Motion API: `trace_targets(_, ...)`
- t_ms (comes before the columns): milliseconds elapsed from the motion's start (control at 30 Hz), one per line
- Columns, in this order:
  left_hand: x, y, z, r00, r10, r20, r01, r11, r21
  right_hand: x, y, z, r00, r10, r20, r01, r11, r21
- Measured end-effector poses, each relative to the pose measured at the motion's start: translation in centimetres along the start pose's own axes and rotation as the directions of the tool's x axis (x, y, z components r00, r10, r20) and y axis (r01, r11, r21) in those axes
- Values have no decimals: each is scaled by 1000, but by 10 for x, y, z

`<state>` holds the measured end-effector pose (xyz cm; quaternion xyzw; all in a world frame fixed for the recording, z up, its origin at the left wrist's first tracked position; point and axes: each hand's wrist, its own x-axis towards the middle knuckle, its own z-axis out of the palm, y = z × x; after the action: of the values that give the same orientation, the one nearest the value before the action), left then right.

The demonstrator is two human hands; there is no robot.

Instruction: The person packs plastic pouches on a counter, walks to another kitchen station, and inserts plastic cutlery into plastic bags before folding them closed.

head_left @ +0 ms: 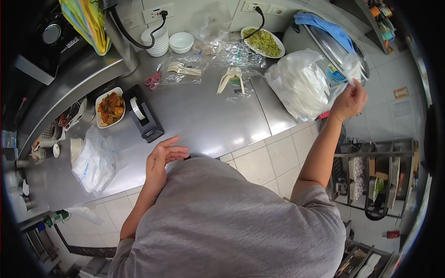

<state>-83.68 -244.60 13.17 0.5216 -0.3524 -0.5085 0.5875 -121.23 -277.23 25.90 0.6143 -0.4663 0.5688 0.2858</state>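
Note:
At the right end of the counter, my right hand (350, 101) pinches a stretched corner of a white plastic bag (299, 83). The bag is bulky, and its contents are hidden. My left hand (163, 157) hovers near the counter's front edge, fingers stretched out and holding nothing. Closest to it is a black tape dispenser (144, 115) with a roll of clear tape. A square white bowl of reddish-orange food (111, 109) sits left of the dispenser.
Behind the bag stands a large pot (301, 39) with a blue cloth (324, 28) on its lid. Along the wall are green food on a plate (263, 42), white bowls (155, 41), plastic forks (184, 69) and pink scissors (153, 79). More plastic bags (95, 160) lie at left.

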Motion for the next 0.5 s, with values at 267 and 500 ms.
trace_targets(267,21,-20,20,946,107,-305,-81,992,98,-137,-17,65,905,-113,409,-14,955,295)
trace_targets(500,-13,-39,-177,338,392,-856,311,812,495,-213,-124,68,627,-308,716,-418,643,642)
